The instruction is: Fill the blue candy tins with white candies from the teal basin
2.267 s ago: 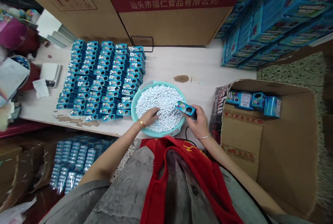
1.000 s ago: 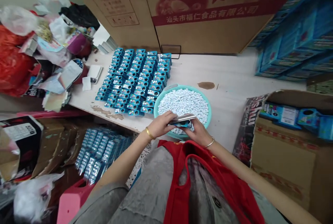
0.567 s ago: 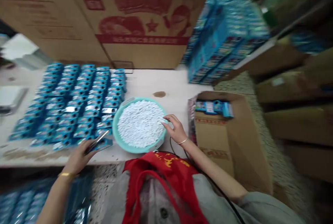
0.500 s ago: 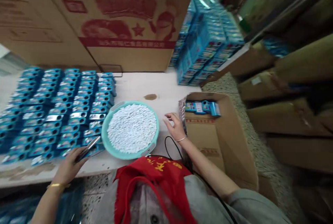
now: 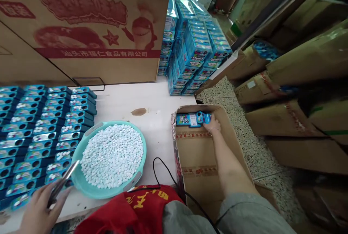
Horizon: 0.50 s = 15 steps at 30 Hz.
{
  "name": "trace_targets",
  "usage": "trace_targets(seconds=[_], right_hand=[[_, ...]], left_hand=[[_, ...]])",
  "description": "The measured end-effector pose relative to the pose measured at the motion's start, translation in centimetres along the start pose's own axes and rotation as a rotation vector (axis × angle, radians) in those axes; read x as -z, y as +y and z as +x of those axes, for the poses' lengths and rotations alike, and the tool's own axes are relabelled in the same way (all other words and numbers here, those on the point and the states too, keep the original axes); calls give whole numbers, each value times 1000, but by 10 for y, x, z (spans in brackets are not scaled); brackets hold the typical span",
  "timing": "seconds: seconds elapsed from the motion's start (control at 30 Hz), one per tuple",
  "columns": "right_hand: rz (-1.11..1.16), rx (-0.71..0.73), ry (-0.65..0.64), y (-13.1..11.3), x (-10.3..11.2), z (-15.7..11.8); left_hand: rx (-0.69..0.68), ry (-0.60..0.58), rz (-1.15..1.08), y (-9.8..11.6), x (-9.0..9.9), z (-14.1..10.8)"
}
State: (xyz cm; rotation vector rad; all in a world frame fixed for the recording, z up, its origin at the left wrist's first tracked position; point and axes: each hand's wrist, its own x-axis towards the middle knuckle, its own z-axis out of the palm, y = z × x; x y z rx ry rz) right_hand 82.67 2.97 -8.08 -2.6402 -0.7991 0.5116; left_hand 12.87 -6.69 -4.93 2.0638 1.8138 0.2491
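Note:
My left hand (image 5: 40, 205), at the lower left, is closed around a slim, shiny metal tool (image 5: 63, 183). The tool's tip points toward the rim of a turquoise basin (image 5: 83, 187) filled with small white pellet-like candies (image 5: 112, 156). My right hand (image 5: 212, 123) reaches into an open cardboard carton (image 5: 199, 150) on the right. Its fingers are closed on a small blue box (image 5: 207, 118) at the carton's far end, partly hidden by the hand. Another blue printed box (image 5: 182, 119) lies beside it.
Rows of blue boxes with round holes (image 5: 51, 118) cover the table's left side, some with white pieces on top. A large printed carton (image 5: 95, 16) stands behind. Wrapped stacks of blue boxes (image 5: 190, 56) rise at the back. A black cable (image 5: 165, 168) hangs near my apron.
My right hand has moved from above the table, beside the basin, into the carton and onto a blue box. The view has shifted rightward; my left hand still holds the metal tool.

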Motion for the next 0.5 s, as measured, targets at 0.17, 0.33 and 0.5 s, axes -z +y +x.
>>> trace_targets(seconds=[0.17, 0.33, 0.5], right_hand=[[301, -67, -55, 8, -39, -31], [703, -112, -168, 24, -47, -101], [1246, -185, -367, 12, -46, -155]], left_hand=[[-62, 5, -149, 60, -16, 41], [-177, -176, -189, 84, -40, 66], [-175, -295, -132, 64, -22, 63]])
